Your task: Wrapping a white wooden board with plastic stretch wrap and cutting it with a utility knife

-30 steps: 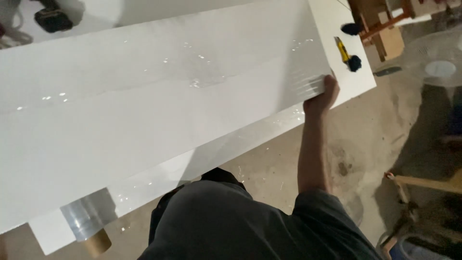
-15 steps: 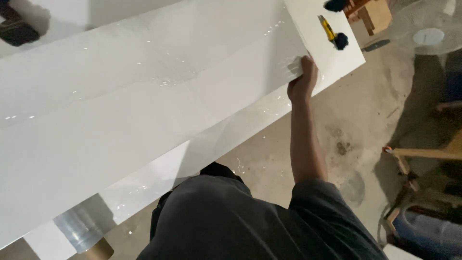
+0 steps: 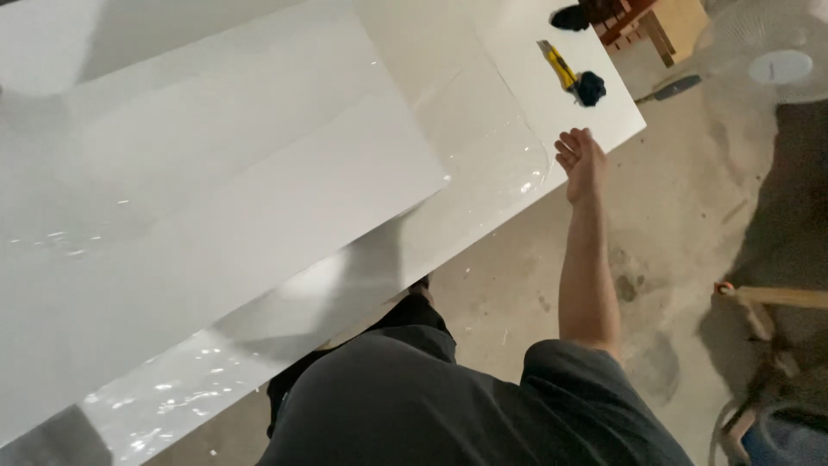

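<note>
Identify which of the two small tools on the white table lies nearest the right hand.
The yellow utility knife with the dark blob at its end, just beyond the right hand; the other dark object lies farther away.

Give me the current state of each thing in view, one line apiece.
Right hand: open, fingers spread, at the table edge, holding nothing.
White panel: raised, tilted, shadowing the table.
Clear film: loose, curling on the white table.
Yellow utility knife: lying flat.
Left hand: out of view.
</note>
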